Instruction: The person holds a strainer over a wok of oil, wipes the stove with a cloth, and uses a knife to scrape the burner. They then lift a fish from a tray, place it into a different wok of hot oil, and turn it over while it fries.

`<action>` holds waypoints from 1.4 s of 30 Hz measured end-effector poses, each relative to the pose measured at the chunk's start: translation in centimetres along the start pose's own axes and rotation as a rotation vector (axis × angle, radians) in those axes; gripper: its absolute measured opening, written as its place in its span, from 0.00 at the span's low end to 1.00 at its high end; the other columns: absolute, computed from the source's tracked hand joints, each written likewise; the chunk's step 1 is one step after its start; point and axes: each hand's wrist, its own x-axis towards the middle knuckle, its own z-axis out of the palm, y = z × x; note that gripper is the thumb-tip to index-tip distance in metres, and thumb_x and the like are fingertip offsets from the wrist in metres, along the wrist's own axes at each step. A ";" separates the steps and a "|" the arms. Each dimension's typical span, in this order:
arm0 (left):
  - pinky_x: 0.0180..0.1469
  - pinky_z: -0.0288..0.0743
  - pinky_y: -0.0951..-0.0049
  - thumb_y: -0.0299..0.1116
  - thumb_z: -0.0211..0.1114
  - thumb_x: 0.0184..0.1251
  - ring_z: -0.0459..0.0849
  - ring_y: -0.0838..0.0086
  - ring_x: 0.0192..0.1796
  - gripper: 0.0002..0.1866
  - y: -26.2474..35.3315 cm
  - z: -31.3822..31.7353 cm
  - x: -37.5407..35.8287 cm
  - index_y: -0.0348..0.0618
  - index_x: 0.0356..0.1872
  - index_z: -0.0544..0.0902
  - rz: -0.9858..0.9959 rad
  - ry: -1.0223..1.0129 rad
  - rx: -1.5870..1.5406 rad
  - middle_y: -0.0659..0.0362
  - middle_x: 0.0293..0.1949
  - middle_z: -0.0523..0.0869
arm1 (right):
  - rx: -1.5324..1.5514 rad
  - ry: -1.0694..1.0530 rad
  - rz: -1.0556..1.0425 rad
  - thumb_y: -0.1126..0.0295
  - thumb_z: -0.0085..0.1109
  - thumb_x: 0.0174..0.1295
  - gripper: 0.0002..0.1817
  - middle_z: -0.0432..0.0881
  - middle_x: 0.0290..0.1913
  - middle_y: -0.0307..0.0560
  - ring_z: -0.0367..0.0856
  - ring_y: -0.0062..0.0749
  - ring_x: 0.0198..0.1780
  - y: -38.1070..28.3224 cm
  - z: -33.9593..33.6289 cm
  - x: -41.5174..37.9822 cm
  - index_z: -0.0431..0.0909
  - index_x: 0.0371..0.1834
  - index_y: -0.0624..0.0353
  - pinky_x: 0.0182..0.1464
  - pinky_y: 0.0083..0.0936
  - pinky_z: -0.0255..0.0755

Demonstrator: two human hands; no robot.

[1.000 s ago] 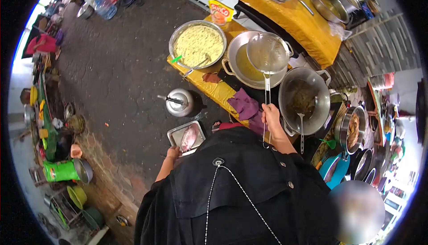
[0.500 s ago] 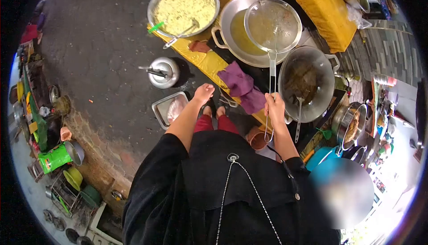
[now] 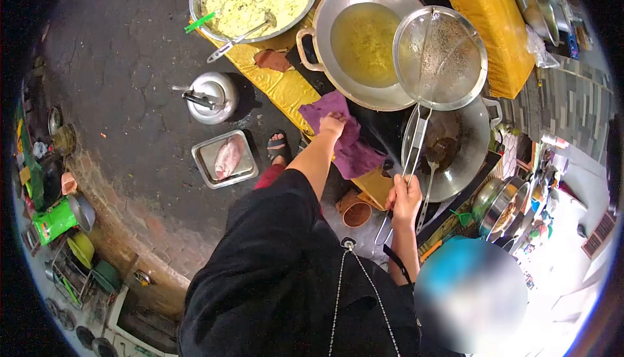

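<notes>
My right hand is closed around the long wire handle of a round mesh strainer. The strainer hangs over the right rim of a wide pan of yellow oil and the far edge of a wok. Inside the wok lie dark contents and a long-handled spatula, partly hidden by the strainer's handle. At the counter's edge my left hand is closed on a purple cloth, its fingertips partly hidden.
A big bowl of yellow batter-like mix with a ladle stands at the far left of the yellow-covered counter. On the floor are a kettle, a metal tray with raw meat and a brown pot. A person's blurred head is at lower right.
My left hand has reached forward and right to the purple cloth and closed on it. The strainer has shifted right, off the middle of the oil pan. My view has turned slightly.
</notes>
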 end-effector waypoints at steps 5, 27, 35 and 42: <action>0.39 0.73 0.65 0.41 0.57 0.57 0.82 0.58 0.35 0.13 0.0 -0.8 -6.1 0.43 0.37 0.77 -0.025 0.032 -0.608 0.51 0.29 0.83 | 0.054 -0.027 -0.030 0.65 0.50 0.62 0.10 0.63 0.11 0.36 0.60 0.18 0.09 1.1 -0.1 -0.6 0.64 0.27 0.57 0.11 0.15 0.53; 0.47 0.69 0.55 0.52 0.52 0.62 0.78 0.47 0.44 0.29 -2.2 -7.8 -19.3 0.36 0.52 0.68 0.169 -0.385 0.135 0.37 0.39 0.79 | 0.155 -0.033 0.005 0.69 0.50 0.63 0.09 0.63 0.11 0.35 0.60 0.16 0.10 2.2 0.3 0.4 0.64 0.28 0.59 0.12 0.14 0.54; 0.50 0.70 0.60 0.48 0.53 0.61 0.78 0.53 0.48 0.30 4.7 2.2 -10.0 0.47 0.62 0.61 0.047 -0.329 0.193 0.40 0.43 0.79 | 0.058 -0.029 -0.012 0.70 0.50 0.62 0.09 0.64 0.11 0.37 0.61 0.17 0.10 2.7 -0.1 0.8 0.63 0.28 0.59 0.11 0.14 0.54; 0.50 0.71 0.62 0.48 0.58 0.55 0.78 0.52 0.48 0.34 4.7 5.5 -12.9 0.50 0.62 0.61 0.118 -0.539 0.144 0.42 0.44 0.79 | 0.041 -0.045 0.004 0.69 0.49 0.63 0.08 0.64 0.11 0.37 0.61 0.17 0.10 3.4 0.1 0.5 0.64 0.28 0.58 0.12 0.14 0.54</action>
